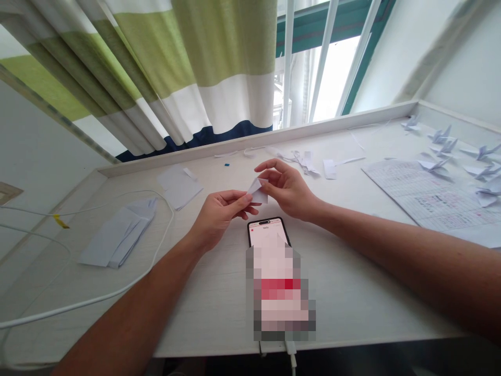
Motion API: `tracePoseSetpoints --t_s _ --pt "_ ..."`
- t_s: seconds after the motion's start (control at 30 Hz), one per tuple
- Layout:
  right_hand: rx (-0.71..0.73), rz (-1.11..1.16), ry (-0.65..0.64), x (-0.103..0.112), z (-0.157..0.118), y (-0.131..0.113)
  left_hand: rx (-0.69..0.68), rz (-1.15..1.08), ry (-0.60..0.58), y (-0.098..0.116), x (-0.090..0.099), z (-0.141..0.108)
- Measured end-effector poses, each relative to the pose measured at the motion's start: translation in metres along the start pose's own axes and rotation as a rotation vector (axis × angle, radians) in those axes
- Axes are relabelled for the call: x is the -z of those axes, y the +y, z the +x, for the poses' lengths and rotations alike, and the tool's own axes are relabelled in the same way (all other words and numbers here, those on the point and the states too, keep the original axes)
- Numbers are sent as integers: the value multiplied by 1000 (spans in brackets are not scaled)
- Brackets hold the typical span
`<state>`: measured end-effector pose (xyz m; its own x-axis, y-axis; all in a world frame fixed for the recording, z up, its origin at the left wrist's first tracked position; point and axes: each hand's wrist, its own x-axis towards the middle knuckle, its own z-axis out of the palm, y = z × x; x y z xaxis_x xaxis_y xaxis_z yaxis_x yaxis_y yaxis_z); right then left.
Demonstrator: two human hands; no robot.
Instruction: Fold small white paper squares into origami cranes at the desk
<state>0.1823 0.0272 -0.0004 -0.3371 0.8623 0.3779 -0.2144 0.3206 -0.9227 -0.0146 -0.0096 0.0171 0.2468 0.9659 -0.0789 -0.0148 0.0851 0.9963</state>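
Observation:
A small folded piece of white paper (258, 194) is held up between my two hands above the white desk. My left hand (221, 211) pinches its left edge between thumb and fingers. On the other side, the thumb and fingers of my right hand (287, 189) close on its upper right part, where a flap stands raised. Just below the hands lies a phone (268, 230) with its screen lit; most of it is blurred out by blocks.
Several folded paper cranes (444, 143) stand at the far right, some on a written sheet (422, 196). Paper scraps (303, 161) lie along the back. To the left are folded papers (119, 235), a white sheet (178, 185) and a white cable (164, 245). A curtain (219, 62) hangs behind.

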Motion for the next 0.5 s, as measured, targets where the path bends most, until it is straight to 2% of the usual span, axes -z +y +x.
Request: tracePoseSetpoints --t_s 0.23,0.37,0.5 --pt "16 -25 25 0 1 2 4 -67 -20 -1 1 1" --pt "31 -39 52 -1 1 2 -84 80 -26 -1 1 0" --pt "-1 -46 82 -3 1 2 -147 207 25 0 -3 -2"
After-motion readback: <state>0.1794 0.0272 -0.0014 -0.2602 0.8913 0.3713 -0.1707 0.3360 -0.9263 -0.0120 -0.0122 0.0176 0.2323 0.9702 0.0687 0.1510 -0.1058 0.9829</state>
